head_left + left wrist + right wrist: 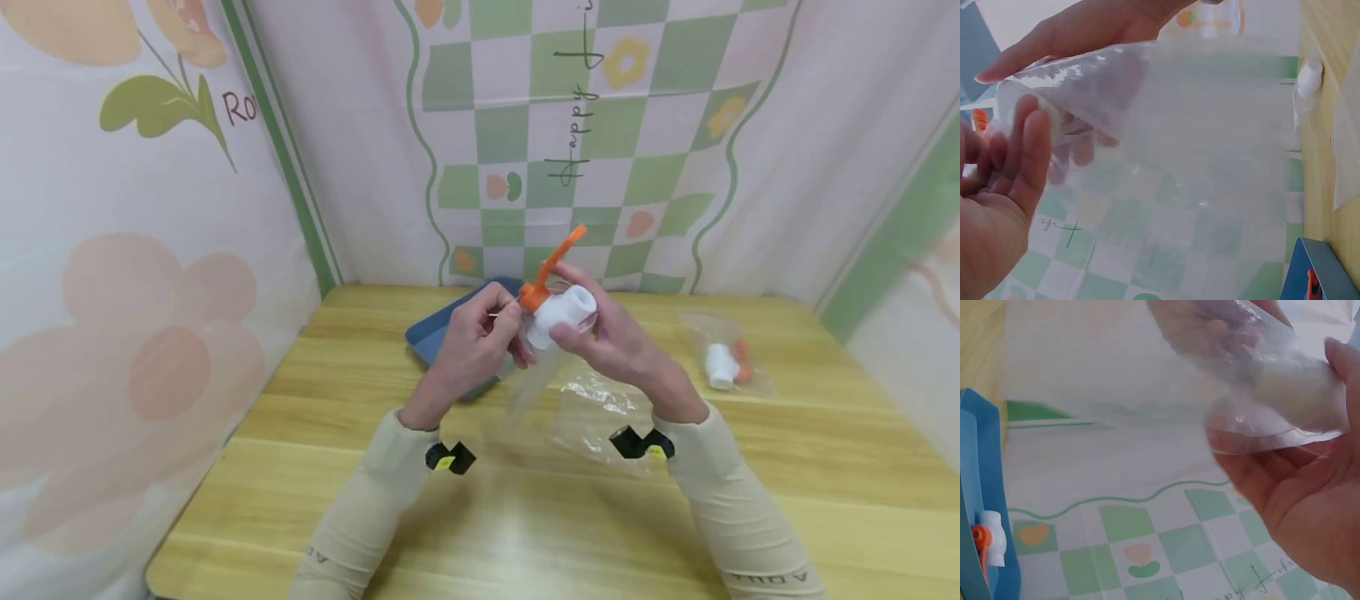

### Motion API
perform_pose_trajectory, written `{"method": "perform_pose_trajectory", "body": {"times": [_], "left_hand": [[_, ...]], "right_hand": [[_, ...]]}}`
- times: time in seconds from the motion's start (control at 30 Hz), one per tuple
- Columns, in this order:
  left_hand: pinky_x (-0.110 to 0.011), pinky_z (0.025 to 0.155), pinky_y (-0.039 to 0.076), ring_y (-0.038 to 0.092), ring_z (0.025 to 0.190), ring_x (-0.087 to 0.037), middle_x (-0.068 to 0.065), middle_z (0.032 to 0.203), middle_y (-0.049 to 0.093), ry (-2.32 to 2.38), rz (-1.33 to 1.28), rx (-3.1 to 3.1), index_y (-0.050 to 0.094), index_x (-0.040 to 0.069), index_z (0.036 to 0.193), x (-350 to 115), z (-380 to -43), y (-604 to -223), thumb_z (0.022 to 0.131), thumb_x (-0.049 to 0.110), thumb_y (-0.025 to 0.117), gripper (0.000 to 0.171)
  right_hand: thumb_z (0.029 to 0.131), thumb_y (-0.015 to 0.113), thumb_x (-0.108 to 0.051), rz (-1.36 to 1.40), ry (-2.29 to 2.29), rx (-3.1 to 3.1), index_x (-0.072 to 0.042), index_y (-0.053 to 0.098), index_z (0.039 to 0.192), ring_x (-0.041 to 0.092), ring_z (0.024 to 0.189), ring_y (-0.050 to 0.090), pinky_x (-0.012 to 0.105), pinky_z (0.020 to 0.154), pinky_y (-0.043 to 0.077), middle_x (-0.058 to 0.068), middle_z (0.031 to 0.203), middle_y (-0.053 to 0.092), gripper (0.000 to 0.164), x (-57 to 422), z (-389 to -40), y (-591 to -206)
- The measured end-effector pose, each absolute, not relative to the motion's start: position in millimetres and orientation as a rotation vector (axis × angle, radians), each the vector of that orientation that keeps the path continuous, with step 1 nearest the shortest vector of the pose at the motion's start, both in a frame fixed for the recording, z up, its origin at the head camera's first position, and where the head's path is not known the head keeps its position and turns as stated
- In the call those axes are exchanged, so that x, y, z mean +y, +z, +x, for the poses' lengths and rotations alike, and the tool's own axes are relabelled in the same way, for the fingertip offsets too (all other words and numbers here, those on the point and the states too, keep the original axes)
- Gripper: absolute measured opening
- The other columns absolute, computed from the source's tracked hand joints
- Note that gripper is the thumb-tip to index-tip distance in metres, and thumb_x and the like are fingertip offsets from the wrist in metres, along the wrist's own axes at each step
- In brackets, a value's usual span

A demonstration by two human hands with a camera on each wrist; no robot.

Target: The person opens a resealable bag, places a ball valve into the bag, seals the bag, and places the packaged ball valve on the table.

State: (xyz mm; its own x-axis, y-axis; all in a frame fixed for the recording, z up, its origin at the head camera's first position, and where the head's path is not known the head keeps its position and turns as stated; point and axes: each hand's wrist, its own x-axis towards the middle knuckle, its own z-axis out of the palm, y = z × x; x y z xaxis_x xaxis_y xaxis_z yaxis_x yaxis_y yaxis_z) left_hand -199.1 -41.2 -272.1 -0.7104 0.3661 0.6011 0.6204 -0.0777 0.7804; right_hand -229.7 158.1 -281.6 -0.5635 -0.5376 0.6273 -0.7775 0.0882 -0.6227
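Observation:
A white plastic valve (562,315) with a long orange lever handle (562,257) is held up over the table, a clear plastic bag (1179,125) around its white body. My right hand (618,333) grips the white body through the plastic, thumb in front and fingers behind. At the lever's base, the left hand (480,329) pinches the bag with curled thumb and forefinger. In the right wrist view the valve body shows hazily through the film beside the right hand (1310,512). The bag's loose part hangs below the hands, blurred in the head view.
Behind the left hand stands a blue tray (423,333); another white-and-orange valve (994,539) lies in it. An opened clear bag (600,417) lies flat below the right hand. Farther right on the wooden table (300,467) is a bagged valve (722,367). Patterned curtains close off the back and sides.

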Motion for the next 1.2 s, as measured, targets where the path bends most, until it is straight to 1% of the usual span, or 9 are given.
{"method": "perform_pose_trajectory", "body": {"times": [0.1,0.2,0.33,0.47,0.57,0.67,0.77,0.93,1.2], "left_hand": [[-0.042,0.050,0.053,0.060,0.052,-0.037,-0.023,0.067,0.055,-1.922,-1.125,-1.884,0.044,-0.004,0.082,-40.2,-198.6,-273.9,0.095,-0.001,0.039,0.015],[-0.041,0.049,0.052,0.059,0.052,-0.037,-0.023,0.066,0.055,-1.922,-1.150,-1.830,0.043,-0.004,0.082,-39.5,-197.8,-274.5,0.094,-0.002,0.038,0.014],[-0.044,0.048,0.051,0.058,0.051,-0.037,-0.024,0.065,0.054,-1.926,-1.168,-1.803,0.042,-0.005,0.081,-38.4,-197.3,-275.1,0.094,-0.003,0.037,0.014],[-0.045,0.048,0.050,0.057,0.052,-0.037,-0.025,0.066,0.054,-1.903,-1.174,-1.798,0.042,-0.006,0.081,-37.0,-197.5,-275.3,0.094,-0.005,0.038,0.014],[-0.042,0.046,0.048,0.055,0.049,-0.036,-0.024,0.063,0.054,-1.846,-1.166,-1.778,0.043,-0.007,0.079,-36.5,-198.2,-274.5,0.093,-0.005,0.038,0.015],[-0.042,0.044,0.045,0.053,0.047,-0.035,-0.024,0.061,0.053,-1.796,-1.144,-1.759,0.042,-0.008,0.077,-36.4,-198.6,-273.5,0.093,-0.006,0.037,0.017],[-0.045,0.043,0.044,0.052,0.047,-0.036,-0.025,0.060,0.053,-1.789,-1.096,-1.770,0.042,-0.009,0.077,-36.6,-198.5,-272.5,0.093,-0.006,0.036,0.018],[-0.045,0.048,0.047,0.053,0.053,-0.039,-0.026,0.064,0.055,-1.796,-0.932,-1.877,0.043,-0.005,0.077,-36.2,-198.1,-271.5,0.095,-0.002,0.040,0.018],[-0.029,0.047,0.049,0.055,0.050,-0.036,-0.023,0.063,0.057,-1.690,-0.735,-1.968,0.052,-0.007,0.080,-34.7,-193.7,-269.4,0.094,-0.001,0.042,0.018]], "right_hand": [[0.096,0.050,-0.030,1.231,1.343,-2.162,0.000,0.040,0.136,0.008,0.074,0.056,0.020,0.066,0.046,0.007,0.091,0.064,0.051,162.3,-229.3,-281.2],[0.096,0.037,-0.048,1.150,1.127,-2.162,0.002,0.058,0.116,0.008,0.069,0.053,0.018,0.064,0.042,0.005,0.079,0.062,0.058,165.6,-229.0,-280.4],[0.097,0.026,-0.051,1.120,0.977,-2.145,0.002,0.065,0.091,0.010,0.067,0.049,0.019,0.064,0.040,0.005,0.071,0.055,0.066,168.6,-228.8,-279.0],[0.098,0.024,-0.047,1.132,1.055,-2.143,0.005,0.065,0.091,0.010,0.072,0.048,0.018,0.068,0.039,0.007,0.076,0.055,0.066,171.2,-226.4,-277.4],[0.098,0.024,-0.045,1.152,1.118,-2.122,0.007,0.064,0.100,0.007,0.080,0.049,0.016,0.074,0.039,0.011,0.084,0.059,0.066,172.0,-224.7,-276.2],[0.100,0.023,-0.041,1.195,1.129,-2.093,0.009,0.059,0.113,0.003,0.100,0.053,0.015,0.089,0.039,0.018,0.103,0.063,0.063,171.6,-224.4,-276.1],[0.100,0.023,-0.038,1.216,1.123,-2.076,0.012,0.053,0.122,0.002,0.120,0.046,0.017,0.101,0.034,0.024,0.120,0.057,0.062,170.7,-224.4,-277.3],[0.100,0.026,-0.039,1.177,1.114,-2.073,0.012,0.052,0.122,0.008,0.120,0.049,0.017,0.100,0.035,0.025,0.122,0.056,0.062,168.8,-223.3,-278.9],[0.100,0.032,-0.035,1.166,0.987,-2.092,0.001,0.060,0.121,0.021,0.115,0.055,0.018,0.099,0.036,0.015,0.122,0.060,0.050,163.7,-223.8,-278.6]]}}
